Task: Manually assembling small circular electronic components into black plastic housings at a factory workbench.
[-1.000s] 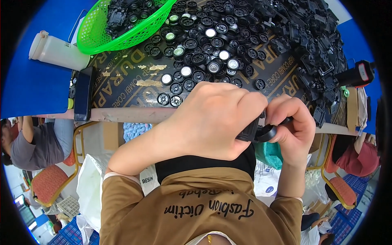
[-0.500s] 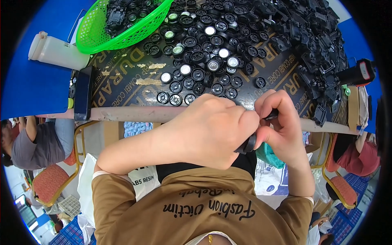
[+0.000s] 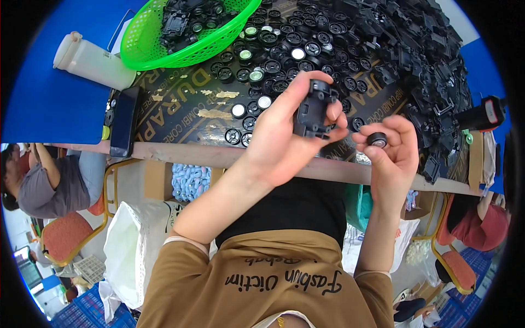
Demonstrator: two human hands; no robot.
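My left hand grips a black plastic toy car chassis over the near edge of the table, thumb along its far end and fingers behind it. A wheel-like round piece shows at the chassis's far end. To the right, my right hand pinches a small black wheel between thumb and fingers, apart from the chassis. Beyond both hands lies a spread of loose black wheels, some with white or silver faces.
A green basket of black parts stands at the far left, beside a white plastic jug and a dark phone-like slab. Black chassis pieces are heaped on the right. Other people sit at both sides.
My hands were close together, the left covering most of the black part. They have moved apart; the left has turned and lifted away, showing the chassis, while the right holds a wheel.
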